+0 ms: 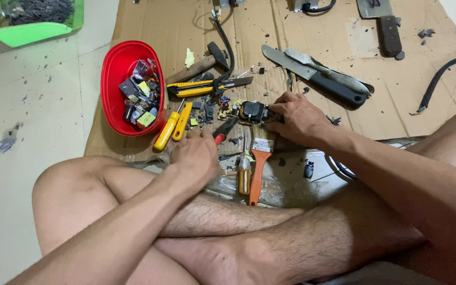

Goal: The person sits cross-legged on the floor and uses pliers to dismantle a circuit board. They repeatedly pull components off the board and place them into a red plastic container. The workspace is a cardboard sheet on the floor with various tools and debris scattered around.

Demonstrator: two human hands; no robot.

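Head view: left hand (pixel 195 154) grips what seem red-handled pliers (pixel 224 130). Right hand (pixel 297 118) pins a circuit board (pixel 241 110) on cardboard (pixel 391 100), fingers pressing down.

Matt brown corrugated cardboard (pixel 312 79), creased and gritty with dark crumbs, covers the smooth pale tiled floor (pixel 32 105). The red bowl (pixel 113 79) is glossy plastic. The paintbrush (pixel 259 158) has an orange plastic handle and a dull metal ferrule. The knife (pixel 312 74) pairs grey, worn metal with a matt black grip. The hammer (pixel 207 60) has a wooden shaft.
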